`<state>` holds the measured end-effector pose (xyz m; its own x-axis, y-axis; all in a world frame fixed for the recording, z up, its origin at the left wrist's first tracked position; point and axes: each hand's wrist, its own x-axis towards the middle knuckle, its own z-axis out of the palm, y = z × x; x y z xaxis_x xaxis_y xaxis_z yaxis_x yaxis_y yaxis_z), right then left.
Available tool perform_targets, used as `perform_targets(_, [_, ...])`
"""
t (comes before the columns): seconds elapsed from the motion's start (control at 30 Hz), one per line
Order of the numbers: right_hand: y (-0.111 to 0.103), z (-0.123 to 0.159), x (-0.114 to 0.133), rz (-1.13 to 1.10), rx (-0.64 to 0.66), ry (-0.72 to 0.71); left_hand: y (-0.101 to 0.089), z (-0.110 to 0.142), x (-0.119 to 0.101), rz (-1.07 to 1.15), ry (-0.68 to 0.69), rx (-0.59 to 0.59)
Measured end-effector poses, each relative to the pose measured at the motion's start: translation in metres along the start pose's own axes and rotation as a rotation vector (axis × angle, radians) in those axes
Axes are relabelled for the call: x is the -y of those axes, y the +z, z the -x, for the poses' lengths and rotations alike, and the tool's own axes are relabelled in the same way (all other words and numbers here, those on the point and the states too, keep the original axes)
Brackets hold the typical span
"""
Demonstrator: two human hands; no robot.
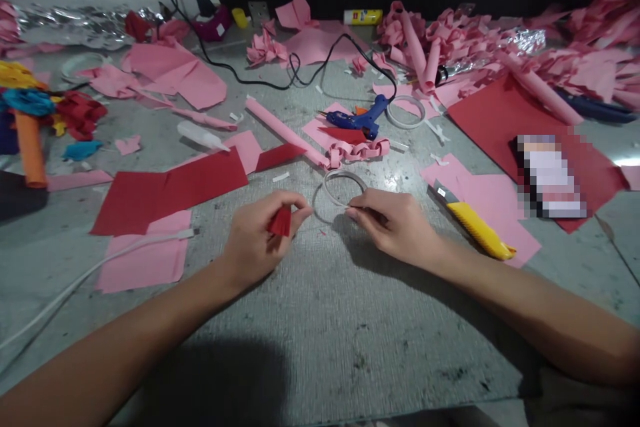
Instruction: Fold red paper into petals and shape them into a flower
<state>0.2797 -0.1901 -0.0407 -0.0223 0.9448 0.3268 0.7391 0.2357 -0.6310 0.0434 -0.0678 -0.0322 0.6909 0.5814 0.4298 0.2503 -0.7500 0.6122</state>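
Near the middle of the table, my right hand pinches a thin white ring at its near right edge, holding it just above the surface. To the left, my left hand is closed around a small piece of red paper; part of it is hidden by the fingers. Its fingertips are beside the ring, a small gap apart. Behind the ring lie a curled pink paper strip and a blue hot glue gun. A second white ring rests right of the glue gun.
A yellow box cutter lies on pink paper at right, near a phone on red card. Folded red paper and a white cable lie left. Crumpled pink paper heaps at the back. A black cord crosses behind.
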Motion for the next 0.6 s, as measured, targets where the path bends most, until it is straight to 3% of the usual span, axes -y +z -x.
perform_targets(0.23, [-0.002,0.000,0.000,0.058,-0.095,-0.009,0.000,0.002,0.000,0.069,-0.076,0.053])
perform_targets(0.4, [0.000,0.000,-0.002,0.130,-0.089,-0.075,0.000,0.001,-0.002,0.127,-0.151,0.039])
perform_targets(0.6, [-0.006,0.003,0.012,0.398,-0.200,-0.297,0.003,-0.009,0.002,0.249,-0.349,0.041])
